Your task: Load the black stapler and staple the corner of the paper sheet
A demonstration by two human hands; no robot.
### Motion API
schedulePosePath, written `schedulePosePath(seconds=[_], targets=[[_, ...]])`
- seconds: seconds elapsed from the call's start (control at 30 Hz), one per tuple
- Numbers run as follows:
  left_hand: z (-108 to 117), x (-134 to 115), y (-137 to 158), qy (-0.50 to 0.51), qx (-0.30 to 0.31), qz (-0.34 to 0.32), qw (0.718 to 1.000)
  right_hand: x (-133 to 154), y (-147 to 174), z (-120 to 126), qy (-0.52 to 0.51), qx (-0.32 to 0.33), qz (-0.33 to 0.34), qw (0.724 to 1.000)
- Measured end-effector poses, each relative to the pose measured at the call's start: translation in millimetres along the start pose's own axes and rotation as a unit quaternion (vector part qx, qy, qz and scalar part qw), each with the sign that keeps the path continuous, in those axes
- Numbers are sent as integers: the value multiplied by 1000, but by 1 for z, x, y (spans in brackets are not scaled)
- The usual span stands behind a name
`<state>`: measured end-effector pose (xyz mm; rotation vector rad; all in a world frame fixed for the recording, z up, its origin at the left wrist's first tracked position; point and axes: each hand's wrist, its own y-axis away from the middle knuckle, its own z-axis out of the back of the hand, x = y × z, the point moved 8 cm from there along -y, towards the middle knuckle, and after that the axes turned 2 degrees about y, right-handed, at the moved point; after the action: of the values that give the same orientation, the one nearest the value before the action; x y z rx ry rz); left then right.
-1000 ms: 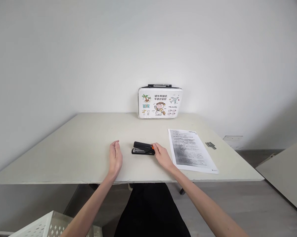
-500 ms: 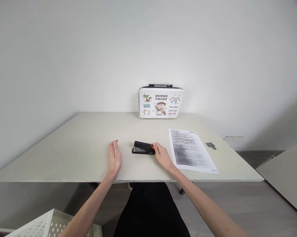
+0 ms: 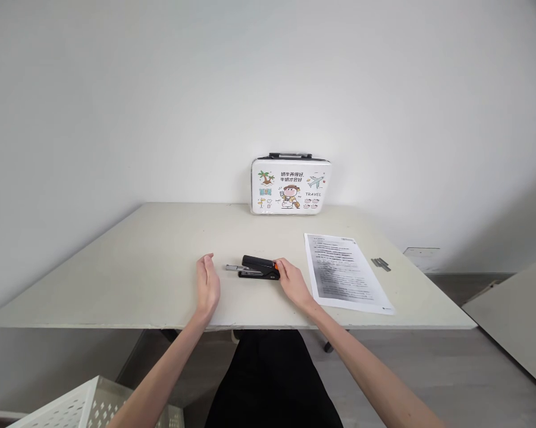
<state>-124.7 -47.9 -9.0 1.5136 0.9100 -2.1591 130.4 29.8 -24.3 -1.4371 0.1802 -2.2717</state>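
A black stapler (image 3: 259, 268) lies on its side on the white table (image 3: 129, 267), and my right hand (image 3: 293, 280) is closed around its rear end, with the thumb at an orange part (image 3: 276, 266). Out of the stapler's front, a silver staple tray (image 3: 233, 268) sticks out to the left. My left hand (image 3: 208, 286) rests on its edge on the tabletop, fingers stretched out and slightly curved, holding nothing. A small gap separates it from the tray's tip.
Printed paper (image 3: 341, 270) lies to the right of my right hand. Beyond it are several strips of staples (image 3: 381, 264). A white case with cartoon prints (image 3: 291, 187) stands against the wall at the back. Below the table, at the lower left, is a white perforated basket (image 3: 93, 404).
The silver staple tray has slid out of the stapler's front toward my left hand. Both hands have stayed in nearly the same place.
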Motion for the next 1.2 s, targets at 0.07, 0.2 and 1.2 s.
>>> schedulePosePath(seconds=[0.07,0.2,1.2], targets=[[0,1,0,2,0,3,1000,0,1,0,-1,-1,1,1000],[-1,2,1,17,9,11,1000,1,4,1,-11,-2,-4,1000],[-71,-6,37,491,140,440,739,109,78,34,239,-141,443,853]])
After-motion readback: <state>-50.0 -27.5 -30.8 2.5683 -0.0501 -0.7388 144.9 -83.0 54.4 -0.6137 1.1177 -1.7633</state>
